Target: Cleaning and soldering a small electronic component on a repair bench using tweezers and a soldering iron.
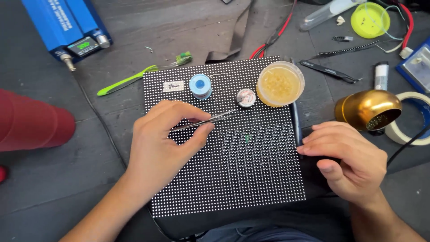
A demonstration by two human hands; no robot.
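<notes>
Two bare hands work over a black LED panel (pixel 233 179) studded with a fine grid of pale dots, seen from the head camera. The left hand (pixel 165 143) pinches slim metal tweezers (pixel 206 121) between thumb and fingertips, closed firmly on them, tips pointing right across the panel's upper half. The right hand (pixel 347 161) rests at the panel's right edge, fingers curled over a dark rod-like tool (pixel 295 123) lying along that edge; how tightly it grips I cannot tell.

To do this well, I judge the tweezer hand should brace its heel on the panel and keep its tips low and steady, since the dots sit close together.

On the panel's top stand a blue spool (pixel 200 86), a small round metal tin (pixel 246 97) and a clear round tub of amber, waxy paste (pixel 280 84). A glossy brass-coloured holder with coiled wool (pixel 369 110) sits right of the panel, near a roll of pale tape (pixel 414 121). A green-handled brush (pixel 130 79) and a blue box-shaped unit (pixel 67 27) lie on the matte grey table (pixel 67 188).
</notes>
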